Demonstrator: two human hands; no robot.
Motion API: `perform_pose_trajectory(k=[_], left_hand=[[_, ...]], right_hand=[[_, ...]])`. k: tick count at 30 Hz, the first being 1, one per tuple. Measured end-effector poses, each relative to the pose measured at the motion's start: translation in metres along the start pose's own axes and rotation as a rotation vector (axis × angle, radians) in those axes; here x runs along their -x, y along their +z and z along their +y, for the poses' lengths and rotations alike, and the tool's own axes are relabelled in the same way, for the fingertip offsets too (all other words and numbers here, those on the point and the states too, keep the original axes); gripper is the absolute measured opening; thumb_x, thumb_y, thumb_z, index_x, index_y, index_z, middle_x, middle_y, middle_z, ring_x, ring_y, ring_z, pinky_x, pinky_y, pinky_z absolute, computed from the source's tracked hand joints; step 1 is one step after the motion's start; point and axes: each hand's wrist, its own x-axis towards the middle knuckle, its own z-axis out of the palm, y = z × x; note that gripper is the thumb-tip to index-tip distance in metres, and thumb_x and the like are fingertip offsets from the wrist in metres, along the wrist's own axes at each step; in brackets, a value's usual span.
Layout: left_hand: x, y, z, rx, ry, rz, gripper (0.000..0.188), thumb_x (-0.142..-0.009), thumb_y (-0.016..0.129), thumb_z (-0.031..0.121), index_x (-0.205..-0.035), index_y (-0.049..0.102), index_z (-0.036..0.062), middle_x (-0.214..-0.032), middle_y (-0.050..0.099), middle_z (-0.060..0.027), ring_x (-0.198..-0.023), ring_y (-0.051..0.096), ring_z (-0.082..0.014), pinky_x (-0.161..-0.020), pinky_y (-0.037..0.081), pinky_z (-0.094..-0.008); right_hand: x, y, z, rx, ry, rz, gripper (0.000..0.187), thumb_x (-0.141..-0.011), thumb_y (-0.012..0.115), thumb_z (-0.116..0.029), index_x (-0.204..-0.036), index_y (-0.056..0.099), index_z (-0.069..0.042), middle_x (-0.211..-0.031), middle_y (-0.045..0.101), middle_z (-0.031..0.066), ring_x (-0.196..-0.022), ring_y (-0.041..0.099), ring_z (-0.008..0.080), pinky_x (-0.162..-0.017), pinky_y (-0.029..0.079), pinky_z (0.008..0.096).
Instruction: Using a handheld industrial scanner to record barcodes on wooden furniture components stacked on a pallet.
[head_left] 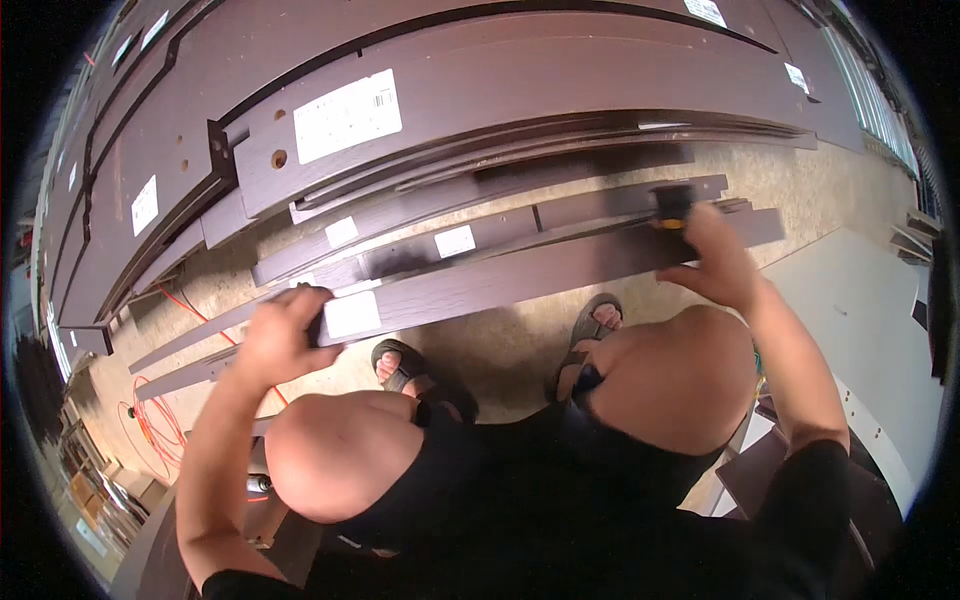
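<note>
Across my knees' far side lies a long dark brown wooden board [520,280] with a white label near its left end. My left hand [283,335] is closed around that left end, thumb on the near side. Toward the right end, my right hand [717,260] spans the board, its thumb along the near edge and its fingers at the far edge. Right at those fingertips is a small black block with a yellow patch [673,207], blurred; whether the fingers hold it is unclear. More brown strips [400,253], some labelled, lie just beyond the board.
Large brown panels [560,75] with white labels are stacked beyond the strips. An orange cord [155,425] coils on the concrete floor at left. A pale grey panel [850,300] lies at right. My sandalled feet [595,325] stand close to the board.
</note>
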Motion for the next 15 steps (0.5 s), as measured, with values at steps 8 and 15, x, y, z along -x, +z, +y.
perform_pose_trajectory(k=[8, 15], left_hand=[[-0.001, 0.162, -0.055, -0.081, 0.095, 0.084, 0.081, -0.065, 0.089, 0.029, -0.131, 0.056, -0.0031, -0.125, 0.064, -0.0247, -0.114, 0.064, -0.0419, -0.098, 0.053, -0.0464], [-0.017, 0.173, -0.044, -0.101, 0.110, 0.132, 0.078, -0.065, 0.090, 0.028, -0.131, 0.057, 0.0020, -0.117, 0.069, -0.0185, -0.105, 0.068, -0.0370, -0.089, 0.056, -0.0443]], right_hand=[[0.025, 0.143, 0.062, 0.168, -0.128, 0.001, 0.044, -0.067, 0.085, -0.031, -0.097, 0.062, -0.009, -0.107, 0.063, 0.0150, -0.114, 0.059, 0.0380, -0.096, 0.050, 0.0509], [0.037, 0.157, 0.065, 0.200, -0.082, 0.078, 0.038, -0.073, 0.078, -0.032, -0.100, 0.063, -0.011, -0.108, 0.064, 0.0108, -0.121, 0.056, 0.0354, -0.104, 0.045, 0.0500]])
